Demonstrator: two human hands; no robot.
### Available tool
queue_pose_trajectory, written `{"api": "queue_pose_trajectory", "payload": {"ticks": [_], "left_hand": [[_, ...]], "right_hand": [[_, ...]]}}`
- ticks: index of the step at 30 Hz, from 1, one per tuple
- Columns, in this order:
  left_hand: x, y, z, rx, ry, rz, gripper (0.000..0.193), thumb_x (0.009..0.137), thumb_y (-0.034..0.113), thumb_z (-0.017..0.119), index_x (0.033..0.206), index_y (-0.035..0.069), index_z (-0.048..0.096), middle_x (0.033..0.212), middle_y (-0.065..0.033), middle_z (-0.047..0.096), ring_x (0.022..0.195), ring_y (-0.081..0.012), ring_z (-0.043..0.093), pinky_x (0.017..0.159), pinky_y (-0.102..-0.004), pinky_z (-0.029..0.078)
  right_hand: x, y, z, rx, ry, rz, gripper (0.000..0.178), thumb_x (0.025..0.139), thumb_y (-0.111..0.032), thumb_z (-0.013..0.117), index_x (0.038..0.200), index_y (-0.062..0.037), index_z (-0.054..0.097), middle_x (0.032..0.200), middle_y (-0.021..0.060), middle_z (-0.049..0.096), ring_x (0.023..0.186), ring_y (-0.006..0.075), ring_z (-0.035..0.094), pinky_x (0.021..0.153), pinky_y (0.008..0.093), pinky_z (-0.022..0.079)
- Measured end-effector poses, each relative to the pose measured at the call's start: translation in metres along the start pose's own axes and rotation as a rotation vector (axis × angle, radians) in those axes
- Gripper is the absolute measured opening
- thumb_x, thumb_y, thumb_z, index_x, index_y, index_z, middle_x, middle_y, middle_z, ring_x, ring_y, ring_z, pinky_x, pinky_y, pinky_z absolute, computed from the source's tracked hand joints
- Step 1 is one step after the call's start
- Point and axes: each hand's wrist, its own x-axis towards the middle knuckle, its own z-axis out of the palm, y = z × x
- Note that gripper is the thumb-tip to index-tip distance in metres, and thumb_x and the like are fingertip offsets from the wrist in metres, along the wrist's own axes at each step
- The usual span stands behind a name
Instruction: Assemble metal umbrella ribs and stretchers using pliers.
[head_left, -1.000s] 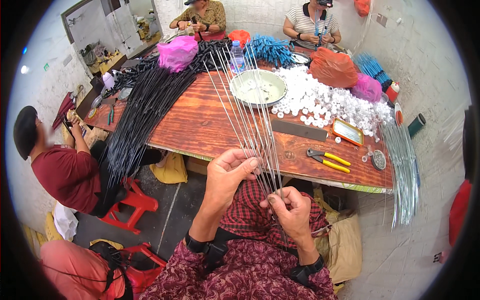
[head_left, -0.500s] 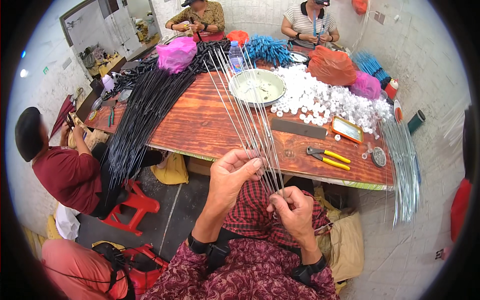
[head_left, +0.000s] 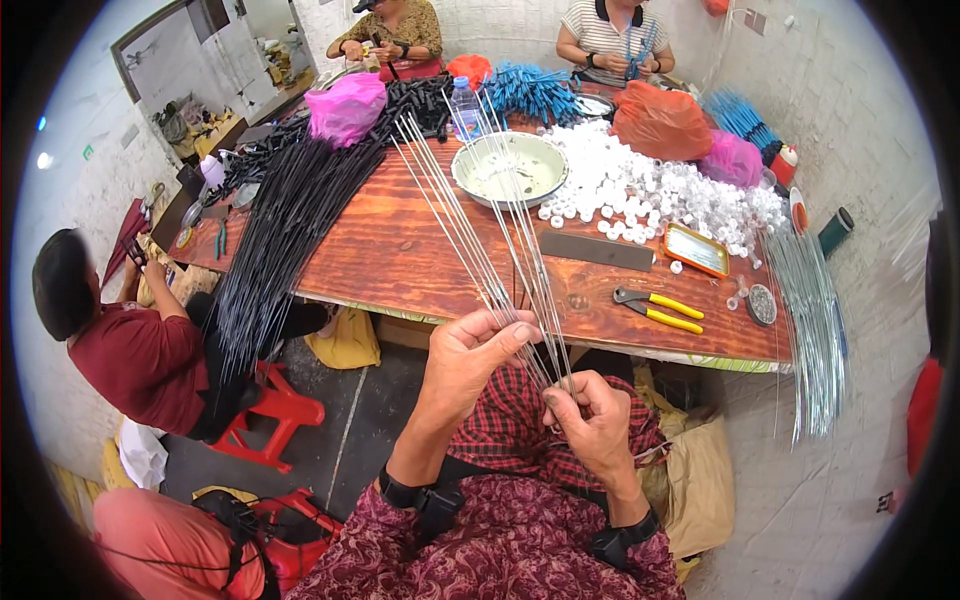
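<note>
Thin silver rods (head_left: 490,285) fanned upward at mid-frame in two groups, pinched by left hand (head_left: 460,362) and, lower, right hand (head_left: 597,412). Beyond lay the table (head_left: 375,240) edge; bare wood showed left of centre.

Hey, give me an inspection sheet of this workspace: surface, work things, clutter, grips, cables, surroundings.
Surface: wooden table, reddish brown, bare patches in the middle.
Work things: fanned thin metal rods in both hands; yellow-handled pliers and a dark flat bar on the table.
Clutter: heaped white plastic pieces, a long black bundle overhanging the edge, an orange bag.
Grips: left grip closed on the rods; right grip closed on them lower down.
Cables: thin dark cord across the coral trousers, lower left.
Surroundings: two people across the table, one at left by a red stool; white walls.
</note>
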Motion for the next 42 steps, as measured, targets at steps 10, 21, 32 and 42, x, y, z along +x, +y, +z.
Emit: {"api": "queue_pose_trajectory", "payload": {"ticks": [10,21,32,42], "left_hand": [[0.004,-0.006,0.005,-0.004,0.048,0.018,0.023,0.092,0.013,0.070,0.109,-0.003,0.069,0.093,-0.0121,0.073,0.082,-0.0132,0.069,0.065,-0.0236,0.057],[0.010,-0.009,0.011,-0.054,0.085,-0.006,0.029,0.090,0.016,0.073,0.110,-0.004,0.070,0.094,-0.0100,0.073,0.077,-0.0106,0.067,0.066,-0.0234,0.055],[0.009,-0.009,0.016,-0.064,0.077,-0.012,0.029,0.089,0.015,0.074,0.111,-0.004,0.070,0.093,-0.0074,0.073,0.077,-0.0101,0.066,0.066,-0.0235,0.054],[0.008,-0.013,0.021,-0.101,0.094,-0.025,0.027,0.089,0.010,0.074,0.112,-0.004,0.069,0.092,-0.0071,0.072,0.075,-0.0087,0.065,0.065,-0.0229,0.052]], "right_hand": [[0.000,0.000,-0.007,0.045,0.026,0.002,0.012,0.093,-0.010,0.066,0.091,0.0022,0.064,0.073,0.0095,0.073,0.065,0.0120,0.070,0.056,0.0242,0.053],[0.001,0.002,-0.016,-0.091,0.044,-0.137,0.007,0.088,-0.009,0.069,0.087,-0.0016,0.068,0.075,0.0085,0.073,0.064,0.0170,0.070,0.055,0.0267,0.052],[0.001,0.004,-0.019,-0.296,0.091,-0.300,0.007,0.085,-0.010,0.072,0.085,-0.0029,0.069,0.074,0.0097,0.070,0.064,0.0244,0.069,0.055,0.0326,0.050],[-0.001,0.005,-0.018,-0.284,0.080,-0.303,0.010,0.088,-0.011,0.068,0.086,-0.0011,0.069,0.077,0.0111,0.072,0.066,0.0256,0.070,0.055,0.0329,0.053]]}}
